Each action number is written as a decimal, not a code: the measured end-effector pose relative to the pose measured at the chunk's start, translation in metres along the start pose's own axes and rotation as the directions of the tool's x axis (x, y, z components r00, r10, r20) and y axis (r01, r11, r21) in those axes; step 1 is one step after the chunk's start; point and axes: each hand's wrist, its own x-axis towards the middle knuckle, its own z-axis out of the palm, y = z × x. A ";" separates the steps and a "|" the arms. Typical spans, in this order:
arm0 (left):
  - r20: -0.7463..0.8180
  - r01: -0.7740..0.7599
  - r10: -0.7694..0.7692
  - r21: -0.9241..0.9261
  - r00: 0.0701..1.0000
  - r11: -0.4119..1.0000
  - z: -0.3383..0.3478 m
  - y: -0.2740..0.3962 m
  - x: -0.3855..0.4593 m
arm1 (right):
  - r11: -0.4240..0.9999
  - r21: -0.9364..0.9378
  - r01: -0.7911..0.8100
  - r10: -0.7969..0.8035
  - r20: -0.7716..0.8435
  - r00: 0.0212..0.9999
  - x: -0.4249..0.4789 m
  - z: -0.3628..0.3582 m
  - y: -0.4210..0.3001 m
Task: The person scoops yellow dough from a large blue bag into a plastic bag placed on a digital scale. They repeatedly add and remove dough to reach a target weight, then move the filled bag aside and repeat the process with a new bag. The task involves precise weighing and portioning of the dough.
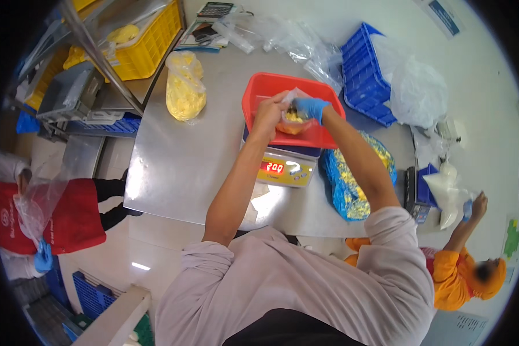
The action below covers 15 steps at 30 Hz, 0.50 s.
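A red plastic tray [253, 95] rests on a digital scale [285, 168] with a lit red display. Over the tray my bare left hand [270, 113] grips the rim of a clear plastic bag [295, 126] that contains yellow pieces. My right hand [312, 109], in a blue glove, is at the bag's mouth; its fingertips are partly hidden, so whether they hold anything is unclear. Right of the scale, partly behind my right forearm, lies a blue plastic bag [341, 186] of yellow pieces. A filled clear bag of yellow pieces [185, 91] stands to the left on the steel table [168, 173].
Empty clear bags [281, 34] lie along the back beside a blue crate [363, 78]. Scissors [204, 40] and a calculator [215, 9] sit at the back left. Yellow crates [147, 47] stand on a rack. Co-workers stand at left [78, 216] and right [452, 277].
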 end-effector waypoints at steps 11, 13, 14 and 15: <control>0.110 0.053 -0.114 0.449 0.987 0.892 -0.050 -0.015 -0.142 | 0.781 -0.285 0.556 -0.624 -0.401 0.671 -0.351 0.033 -0.060; 0.150 0.340 -0.410 0.349 0.899 0.873 -0.055 -0.075 -0.163 | 0.889 -0.080 0.452 -0.394 -0.637 0.662 -0.393 0.039 -0.008; 0.112 0.450 -0.509 0.335 0.853 0.828 -0.049 -0.106 -0.169 | 0.932 0.006 0.362 -0.248 -0.720 0.648 -0.404 0.040 0.029; 0.147 0.532 -0.567 0.222 0.811 0.817 -0.042 -0.139 -0.170 | 0.952 0.108 0.285 -0.100 -0.772 0.627 -0.408 0.037 0.081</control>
